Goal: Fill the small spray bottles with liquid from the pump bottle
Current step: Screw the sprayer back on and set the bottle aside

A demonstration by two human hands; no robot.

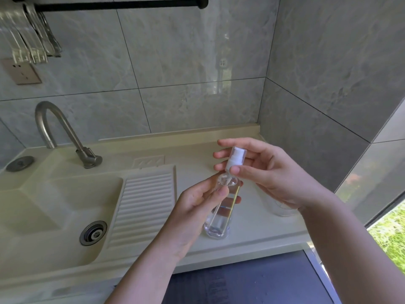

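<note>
Left hand (197, 207) grips a clear spray bottle (221, 212) over the counter (252, 229), liquid in its near end; right hand (263, 172) pinches the white spray cap (235, 160) at its neck; no label readable; a clear container (282, 210) sits half hidden behind the right wrist; sink (54, 207) left.

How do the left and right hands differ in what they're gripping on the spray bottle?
The left hand holds the clear spray bottle by its body; the right hand pinches the white spray cap. The left hand comes in from below, the right hand from the right side and above. Both work one bottle, held tilted above the counter.
</note>
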